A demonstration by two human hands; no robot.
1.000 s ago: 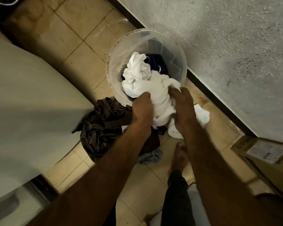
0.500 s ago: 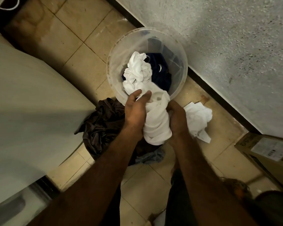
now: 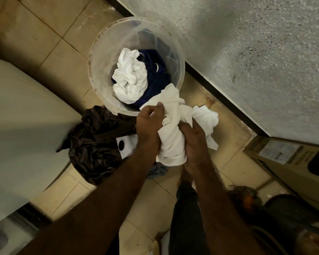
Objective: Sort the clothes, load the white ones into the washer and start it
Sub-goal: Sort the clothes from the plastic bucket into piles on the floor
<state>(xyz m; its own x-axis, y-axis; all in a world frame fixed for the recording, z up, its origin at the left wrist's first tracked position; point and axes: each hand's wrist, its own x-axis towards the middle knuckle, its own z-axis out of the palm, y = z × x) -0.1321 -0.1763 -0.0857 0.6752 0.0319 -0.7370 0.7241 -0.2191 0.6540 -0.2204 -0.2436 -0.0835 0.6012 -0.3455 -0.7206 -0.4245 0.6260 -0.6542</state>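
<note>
Left hand (image 3: 148,124) and right hand (image 3: 192,144) are both gripping a bunched white garment (image 3: 171,137) beside the bucket (image 3: 98,70).

— Dim in here, isn't it? The floor (image 3: 44,43) is beige tile with dark grout, stained near the skirting.

— And that wall (image 3: 256,52) is rough grey plaster, speckled dark, above a black baseboard (image 3: 219,89).

— A cardboard box (image 3: 287,162) leans at its foot.

Both forearms (image 3: 103,199) are bare, no sleeves, no watch or rings showing; dark trousers (image 3: 188,218) on the one leg in view; foot below looks bare, partly hidden.
</note>
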